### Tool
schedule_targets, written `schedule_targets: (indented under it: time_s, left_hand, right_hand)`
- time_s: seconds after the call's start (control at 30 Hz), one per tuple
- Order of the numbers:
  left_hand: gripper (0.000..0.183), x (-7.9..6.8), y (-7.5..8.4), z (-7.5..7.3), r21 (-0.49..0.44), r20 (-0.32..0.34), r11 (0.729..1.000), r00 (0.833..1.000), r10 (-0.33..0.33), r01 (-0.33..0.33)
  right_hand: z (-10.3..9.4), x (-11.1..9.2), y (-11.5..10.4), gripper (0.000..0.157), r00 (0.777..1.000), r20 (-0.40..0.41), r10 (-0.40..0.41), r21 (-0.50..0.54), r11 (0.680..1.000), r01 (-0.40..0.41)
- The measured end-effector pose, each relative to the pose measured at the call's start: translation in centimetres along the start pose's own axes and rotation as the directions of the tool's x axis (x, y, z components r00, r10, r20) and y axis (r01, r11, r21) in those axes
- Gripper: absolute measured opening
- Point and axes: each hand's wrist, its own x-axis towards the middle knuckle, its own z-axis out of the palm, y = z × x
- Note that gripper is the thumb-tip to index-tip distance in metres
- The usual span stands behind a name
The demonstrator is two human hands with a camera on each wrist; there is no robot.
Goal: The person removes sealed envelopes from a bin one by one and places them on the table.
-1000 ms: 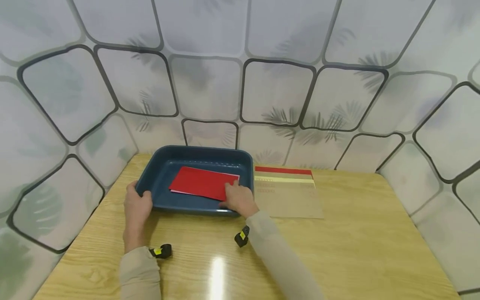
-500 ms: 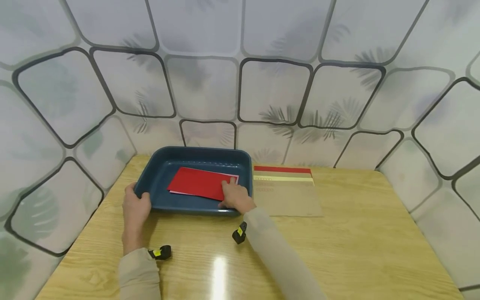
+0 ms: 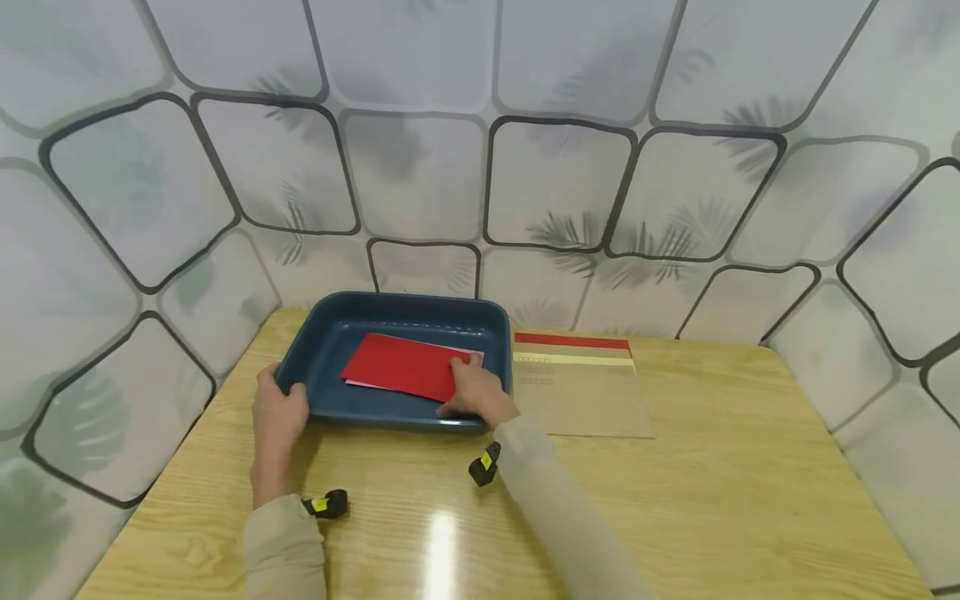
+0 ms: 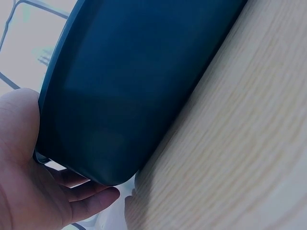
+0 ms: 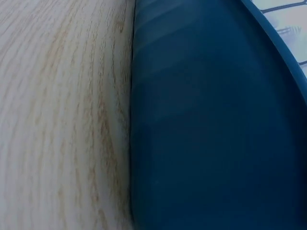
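Note:
A dark blue rectangular tray (image 3: 397, 308) sits on the wooden table near the wall. My left hand (image 3: 279, 414) grips its left front corner. In the left wrist view, the thumb of that hand (image 4: 29, 191) lies at the rim and the fingers are under the corner of the tray wall (image 4: 120, 96). Inside the tray lies a red envelope (image 3: 397, 367), with a pale edge of another sheet showing below it. My right hand (image 3: 477, 390) reaches over the front rim and holds the envelope's right end, fingers bent there. Only the tray's outer wall (image 5: 206, 120) and table show in the right wrist view.
Right of the tray, a kraft envelope (image 3: 585, 404) lies flat on the table (image 3: 712, 500). Yellow, brown and red (image 3: 570, 340) strips of other envelopes show fanned behind it. A patterned wall (image 3: 555, 183) closes off the back and sides.

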Motion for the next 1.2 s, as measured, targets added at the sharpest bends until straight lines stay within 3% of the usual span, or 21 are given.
schedule_targets:
  time_s: [0.33, 0.67, 0.9, 1.2]
  left_hand:
    - [0.059, -0.01, 0.09, 0.13, -0.001, -0.005, 1.0, 1.0, 0.002, -0.002]
    - [0.06, 0.05, -0.08, 0.08, -0.008, 0.015, 1.0, 1.0, -0.01, 0.01]
    - [0.062, 0.06, -0.24, 0.0, -0.011, 0.026, 1.0, 0.999, -0.028, 0.028]
    - [0.061, 0.1, -0.21, 0.04, -0.008, 0.03, 1.0, 0.999, -0.022, 0.023]
  right_hand:
    - [-0.05, -0.22, -0.06, 0.106, 0.995, -0.004, 0.096, 0.05, 0.994, -0.096]
    - [0.06, -0.23, -0.03, 0.101, 0.996, 0.005, 0.087, 0.136, 0.987, -0.087]
    - [0.22, -0.18, -0.28, 0.09, 0.998, -0.016, 0.054, -0.017, 0.998, -0.055]
    - [0.69, 0.16, -0.27, 0.075, 0.999, -0.042, 0.01, -0.174, 0.985, -0.017]
